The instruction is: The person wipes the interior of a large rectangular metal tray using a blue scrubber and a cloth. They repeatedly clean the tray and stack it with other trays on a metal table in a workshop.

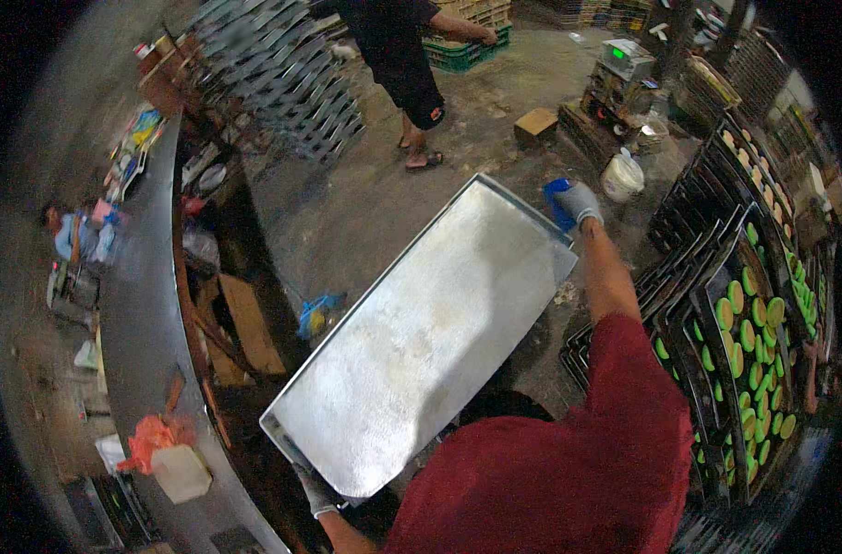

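A large, shiny metal baking tray (pixel 411 342) with a low rim lies tilted across the middle of the view. My left hand (pixel 316 489), in a grey glove, grips the tray at its near left end; its fingers are partly hidden beneath the edge. Beyond the tray's far right corner, my right hand (pixel 582 203), also gloved, is closed around a blue object (pixel 559 205), perhaps a cloth or sponge; its kind is not clear. That hand appears apart from the tray. A shadow falls over the bare tray surface.
On the right, racks hold trays of green round baked pieces (pixel 758 342). A long dark worktable (pixel 139 323) curves along the left, bearing an orange-red plastic bag (pixel 153 441). Another person (pixel 388 55) stands ahead beside stacked metal trays (pixel 278 74). A white bucket (pixel 622 177) sits on the floor.
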Motion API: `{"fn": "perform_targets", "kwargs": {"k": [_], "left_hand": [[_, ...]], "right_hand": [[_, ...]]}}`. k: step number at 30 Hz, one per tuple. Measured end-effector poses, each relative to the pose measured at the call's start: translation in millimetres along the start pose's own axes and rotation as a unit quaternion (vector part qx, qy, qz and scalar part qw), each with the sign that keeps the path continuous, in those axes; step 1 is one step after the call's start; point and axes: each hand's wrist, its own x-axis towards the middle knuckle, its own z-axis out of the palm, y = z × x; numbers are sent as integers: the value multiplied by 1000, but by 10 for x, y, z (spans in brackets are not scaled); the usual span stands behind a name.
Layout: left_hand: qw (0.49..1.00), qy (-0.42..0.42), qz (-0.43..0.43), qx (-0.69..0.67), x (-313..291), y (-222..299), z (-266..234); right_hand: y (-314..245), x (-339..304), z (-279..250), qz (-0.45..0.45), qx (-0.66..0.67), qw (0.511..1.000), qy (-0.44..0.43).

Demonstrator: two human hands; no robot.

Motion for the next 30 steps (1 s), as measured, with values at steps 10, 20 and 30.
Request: {"fn": "perform_targets", "kwargs": {"k": [10,20,30], "left_hand": [[994,66,46,78,-181,87,1831],[960,85,178,199,248,369,2024],[947,60,237,206,163,413,2265]], "right_hand": [[161,-515,456,-34,334,928,-163],[-136,-670,-399,-98,515,850,-47],[-243,-1362,-26,-193,277,843,419]]}}
